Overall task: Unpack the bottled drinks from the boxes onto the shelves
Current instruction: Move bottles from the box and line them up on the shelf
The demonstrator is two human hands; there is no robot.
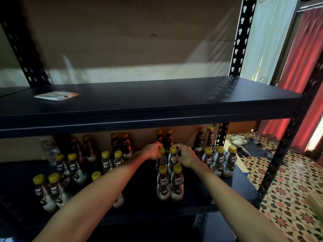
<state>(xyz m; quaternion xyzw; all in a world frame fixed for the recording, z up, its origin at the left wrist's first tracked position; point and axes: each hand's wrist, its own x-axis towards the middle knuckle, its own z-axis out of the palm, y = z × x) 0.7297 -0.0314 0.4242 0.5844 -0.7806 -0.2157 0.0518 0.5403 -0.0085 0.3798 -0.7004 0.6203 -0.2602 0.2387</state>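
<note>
Curled round the neck of a yellow-capped bottle [161, 151], the left grip [153, 152] clamps it. The right grip [185, 155] seems to pinch the neighbour bottle [172, 158] the same way, though the lower shelf [201, 194] is dim. Both bottles stand upright, touching, midway between its front and back edges, right of centre.

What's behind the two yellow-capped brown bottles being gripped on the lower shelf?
Two more yellow-capped brown bottles in front of a brown board; the left hand and right hand cover their lower halves.
</note>
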